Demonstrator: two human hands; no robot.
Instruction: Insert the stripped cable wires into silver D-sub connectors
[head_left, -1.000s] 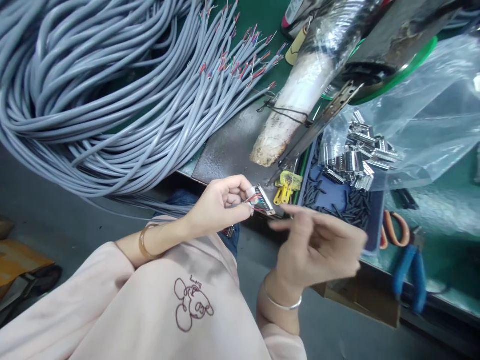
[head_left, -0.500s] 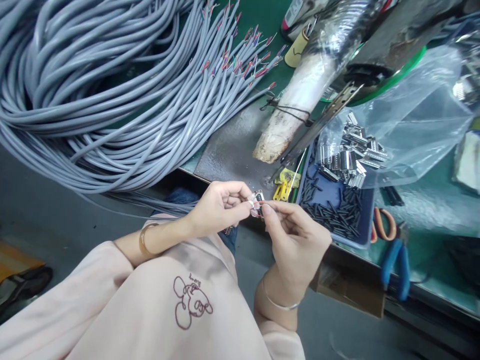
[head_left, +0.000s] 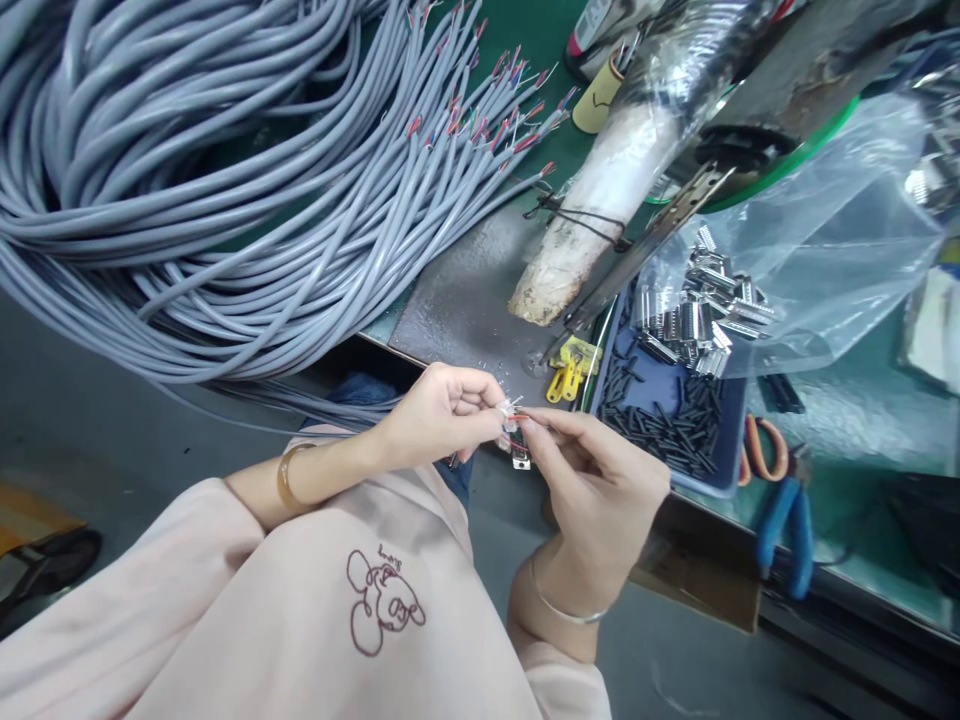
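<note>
My left hand (head_left: 448,412) is closed in a pinch on the stripped end of a grey cable, from which thin coloured wires fan out. Between thumb and forefinger, my right hand (head_left: 600,482) pinches a fine red wire (head_left: 517,418) at its tip. Just below the fingertips a small metal connector (head_left: 520,460) hangs by the wires, partly hidden by the hands. Both hands are in front of the bench edge, over my lap. The rest of the held cable runs back under my left forearm and is hard to trace.
A big bundle of grey cables (head_left: 247,230) with stripped ends covers the left. A blue tray (head_left: 660,400) holds black sleeves; metal connectors lie on a plastic bag (head_left: 840,270). Nearby are yellow clips (head_left: 566,380), blue-handled pliers (head_left: 787,530) and a white-wrapped duct (head_left: 585,210).
The connector has swung lower, below my fingertips, and now shows more clearly. My right hand has shifted slightly right and down, with the red wire stretched between the hands.
</note>
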